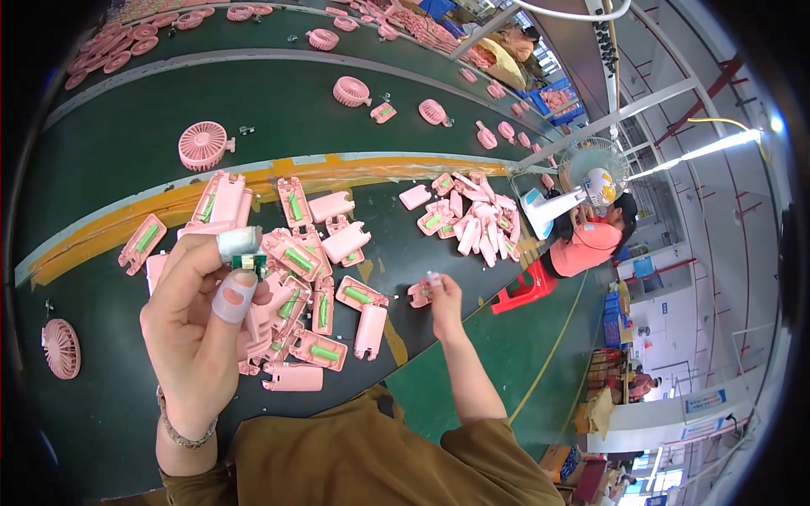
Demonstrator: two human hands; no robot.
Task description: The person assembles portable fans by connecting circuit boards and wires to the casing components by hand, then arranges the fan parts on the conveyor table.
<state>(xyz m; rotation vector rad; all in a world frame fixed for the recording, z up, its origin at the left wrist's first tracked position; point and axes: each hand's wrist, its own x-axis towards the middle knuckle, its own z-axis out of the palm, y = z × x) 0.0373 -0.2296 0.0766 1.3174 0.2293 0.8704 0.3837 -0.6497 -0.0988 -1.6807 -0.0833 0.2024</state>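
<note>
Right now the left hand (pixel 196 329) is raised close to the camera, thumb and forefinger pinched shut on a small green circuit board (pixel 248 262), with taped fingertips and a rubber cot on the thumb. Over at the table edge the right hand (pixel 445 297) is closed lightly around a small pink shell piece (pixel 420 293), fingers curled over it. Judging by the heap, plenty is left: a big pile of pink handle housings (pixel 308 278), many with green batteries already seated, lies between the two hands on the dark green table (pixel 110 422). A second pile (pixel 468 221) sits further right, beyond the right hand. Up on the belt (pixel 126 118) ride round pink fan heads (pixel 203 145). A seated worker in orange (pixel 586 244) sits beyond, beside a white desk fan (pixel 591 181).
</note>
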